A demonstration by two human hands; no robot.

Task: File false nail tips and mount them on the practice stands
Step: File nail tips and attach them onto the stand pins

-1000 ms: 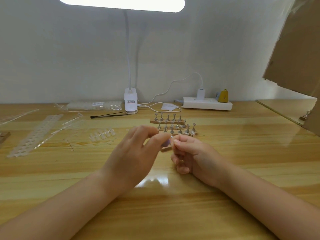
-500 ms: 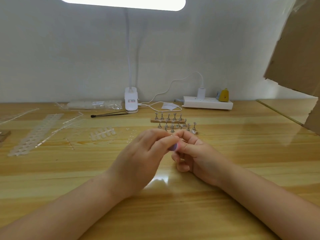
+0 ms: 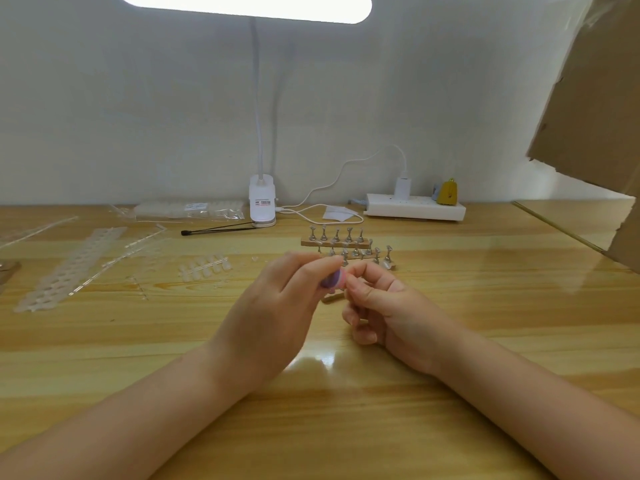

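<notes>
Tabletop mid-frame: your left hand now pinches a purple-pink file; right hand stays pinched against it, contents unclear.

The wooden table is glossy, mirroring the lamp at 6 o'clock of the hands. The practice stands at 12 o'clock are shiny metal on matt wooden bars. Translucent plastic nail tips lie at 9 o'clock. The cardboard at 2 o'clock looks matt.
</notes>
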